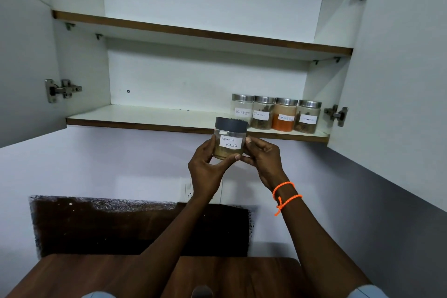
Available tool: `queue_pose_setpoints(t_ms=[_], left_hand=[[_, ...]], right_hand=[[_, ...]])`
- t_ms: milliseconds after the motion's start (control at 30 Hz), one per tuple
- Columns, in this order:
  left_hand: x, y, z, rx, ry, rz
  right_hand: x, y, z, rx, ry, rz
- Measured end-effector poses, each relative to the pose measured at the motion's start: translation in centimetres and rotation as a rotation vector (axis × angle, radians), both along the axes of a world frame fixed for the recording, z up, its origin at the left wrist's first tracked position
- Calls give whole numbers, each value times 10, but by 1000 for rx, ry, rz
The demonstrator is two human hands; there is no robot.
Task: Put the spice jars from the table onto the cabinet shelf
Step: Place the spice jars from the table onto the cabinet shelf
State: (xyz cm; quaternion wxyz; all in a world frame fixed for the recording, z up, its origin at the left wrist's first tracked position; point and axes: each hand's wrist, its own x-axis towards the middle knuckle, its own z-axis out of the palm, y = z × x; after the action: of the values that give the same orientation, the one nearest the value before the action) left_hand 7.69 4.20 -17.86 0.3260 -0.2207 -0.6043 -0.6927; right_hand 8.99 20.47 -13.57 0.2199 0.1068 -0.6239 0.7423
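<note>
I hold a glass spice jar [229,139] with a dark lid and a "Garam Masala" label in both hands, upright, just below the front edge of the lower cabinet shelf [145,117]. My left hand [208,167] grips its left side and bottom. My right hand [263,157], with orange bands at the wrist, grips its right side. Several labelled jars with steel lids stand in a row at the right end of that shelf: black pepper [242,109], cinnamon [262,113], red chilli powder [284,115] and one with an unreadable label [307,117].
The cabinet doors stand open on both sides, left door [21,55] and right door [399,68]. The upper shelf [193,31] is bare. A brown wooden table [84,276] lies below, with a wall socket [188,191] on the wall behind.
</note>
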Motion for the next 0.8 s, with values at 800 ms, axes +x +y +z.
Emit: queue_pose_setpoints(t_ms=[800], left_hand=[[-120,-16,82,-509,-10,305]], right_hand=[[-87,-63,56,557,-33,-624]])
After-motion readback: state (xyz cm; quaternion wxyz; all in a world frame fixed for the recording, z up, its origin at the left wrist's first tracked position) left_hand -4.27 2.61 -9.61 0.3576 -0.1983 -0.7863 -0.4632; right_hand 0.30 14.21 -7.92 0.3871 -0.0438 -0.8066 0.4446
